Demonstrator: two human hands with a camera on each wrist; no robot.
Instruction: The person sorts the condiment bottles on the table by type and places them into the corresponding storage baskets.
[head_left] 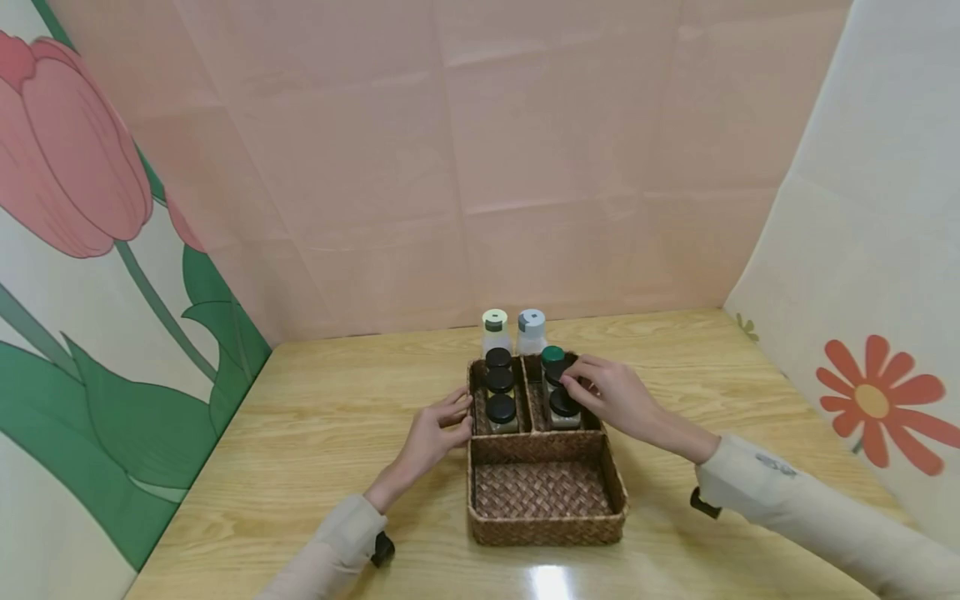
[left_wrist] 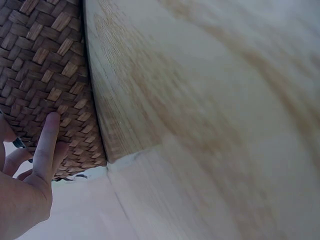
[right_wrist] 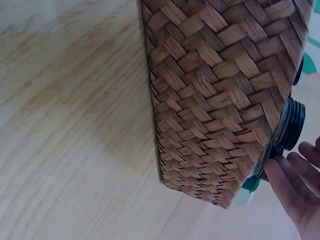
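A brown woven basket [head_left: 547, 531] with three compartments stands on the table. Along its left wall lies my left hand [head_left: 431, 435], and one finger [left_wrist: 47, 142] presses the weave, extended. My right hand [head_left: 618, 398] reaches over the right rim and pinches the black lid of a jar [head_left: 556, 373] in the back right compartment. A black-lidded jar [head_left: 564, 404] sits in front of that one, and a green-lidded jar [head_left: 552, 355] behind. Three black-lidded jars [head_left: 500, 408] stand in a row in the back left compartment. The front compartment holds nothing.
Behind the basket stand two bottles, one with a pale green cap [head_left: 495, 321] and one with a light blue cap [head_left: 532, 322]. A pink backdrop [head_left: 525, 167] rises at the table's [head_left: 337, 417] far edge, with flowered panels at both sides.
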